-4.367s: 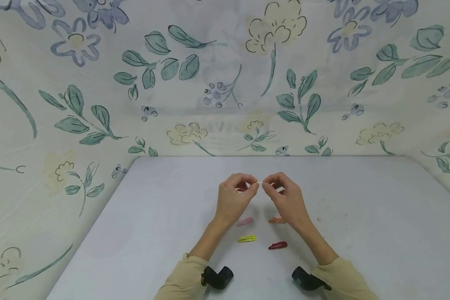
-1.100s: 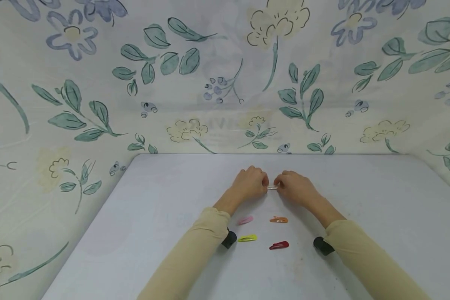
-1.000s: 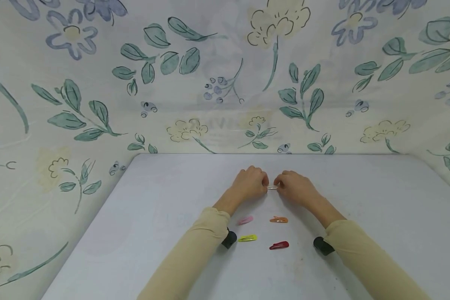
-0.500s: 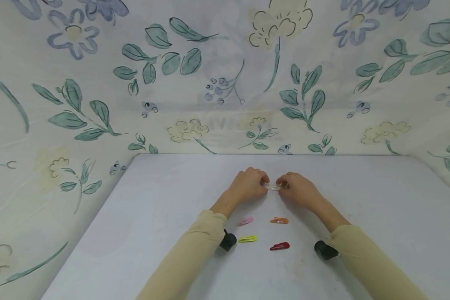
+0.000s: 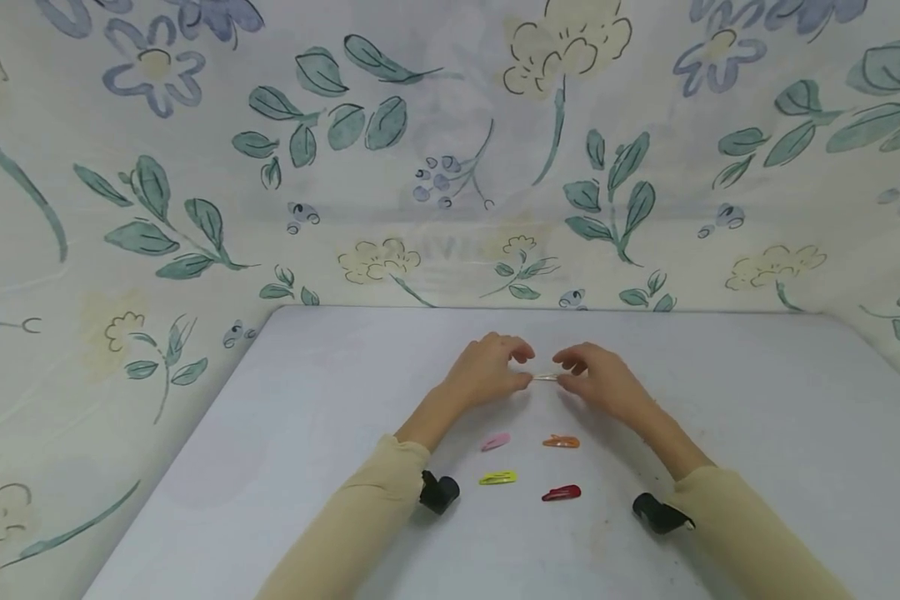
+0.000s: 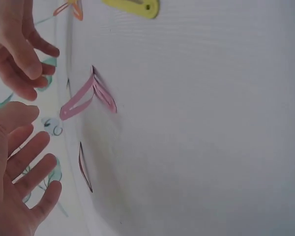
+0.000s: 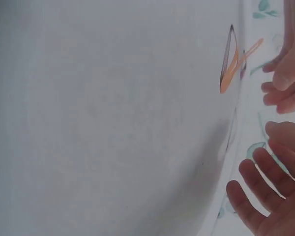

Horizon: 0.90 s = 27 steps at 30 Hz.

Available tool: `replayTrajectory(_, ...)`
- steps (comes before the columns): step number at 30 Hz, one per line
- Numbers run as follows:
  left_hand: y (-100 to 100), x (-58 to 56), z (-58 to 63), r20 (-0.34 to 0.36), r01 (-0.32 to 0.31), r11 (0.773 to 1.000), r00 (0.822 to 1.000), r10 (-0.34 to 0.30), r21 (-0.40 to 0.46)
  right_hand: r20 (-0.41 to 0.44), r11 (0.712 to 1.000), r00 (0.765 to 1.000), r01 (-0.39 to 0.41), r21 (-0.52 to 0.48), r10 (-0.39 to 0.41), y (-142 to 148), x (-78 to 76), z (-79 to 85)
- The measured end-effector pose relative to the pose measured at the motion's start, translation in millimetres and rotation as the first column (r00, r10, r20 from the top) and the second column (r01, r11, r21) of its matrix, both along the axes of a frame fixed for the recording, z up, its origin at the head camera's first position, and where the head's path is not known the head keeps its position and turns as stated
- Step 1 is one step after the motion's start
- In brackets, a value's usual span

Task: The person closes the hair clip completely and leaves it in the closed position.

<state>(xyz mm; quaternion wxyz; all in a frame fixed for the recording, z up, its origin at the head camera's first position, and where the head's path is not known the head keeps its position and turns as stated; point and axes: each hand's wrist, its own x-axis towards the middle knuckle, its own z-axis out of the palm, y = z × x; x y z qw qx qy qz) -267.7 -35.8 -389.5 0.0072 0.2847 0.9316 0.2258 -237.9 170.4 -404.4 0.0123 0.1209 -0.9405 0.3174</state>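
Note:
A white snap hair clip (image 5: 546,377) lies at the far middle of the table, between the two hands. My left hand (image 5: 491,367) is just left of it, fingers spread apart from the thumb, thumb tip right at the clip's end. On the other side, my right hand (image 5: 596,379) has its fingers lifted and its thumb close to the clip's right end. The left wrist view shows the left palm (image 6: 19,172) with nothing in it. Likewise, bare fingers of the right hand (image 7: 270,187) appear in the right wrist view.
Nearer the person lie a pink clip (image 5: 495,442), an orange clip (image 5: 562,442), a yellow clip (image 5: 498,477) and a dark red clip (image 5: 562,493). Another reddish clip (image 6: 85,169), hidden in the head view, shows beside the left hand. A floral cloth (image 5: 450,258) rises behind the table.
Both hands earlier held the white clip up, then brought it down to the table and pinched its ends there. Now their fingers have spread off it, and the hands have parted slightly.

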Motion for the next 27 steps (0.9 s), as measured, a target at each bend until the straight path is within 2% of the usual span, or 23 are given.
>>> replayTrajectory(5,-15.7,10.1,0.4,0.043,-0.011,0.994,0.999,0.007,0.105,-0.032,0.997,0.999,-0.021,-0.071,0.019,-4.8,10.9,-0.9)
replayTrajectory(8,-24.7,14.7,-0.5,0.07,-0.032,0.99,0.997,0.023,0.137,-0.032,0.995,0.999,-0.036,-0.093,0.033,-7.4,15.6,-0.5)
replayTrajectory(16,-44.0,28.0,-0.9,0.129,-0.085,0.987,0.989,0.067,0.14,0.021,0.982,0.995,-0.088,-0.165,0.092,-13.3,24.4,2.1)
replayTrajectory(23,-56.9,44.6,-2.4,0.237,-0.132,0.981,0.967,0.096,0.144,0.051,0.972,0.99,-0.119,-0.201,0.131,-22.3,33.9,0.1)
replayTrajectory(27,-62.8,52.0,-4.4,0.271,-0.127,0.975,0.96,0.075,0.181,0.053,0.965,0.988,-0.132,-0.229,0.147,-28.7,39.3,-1.9)
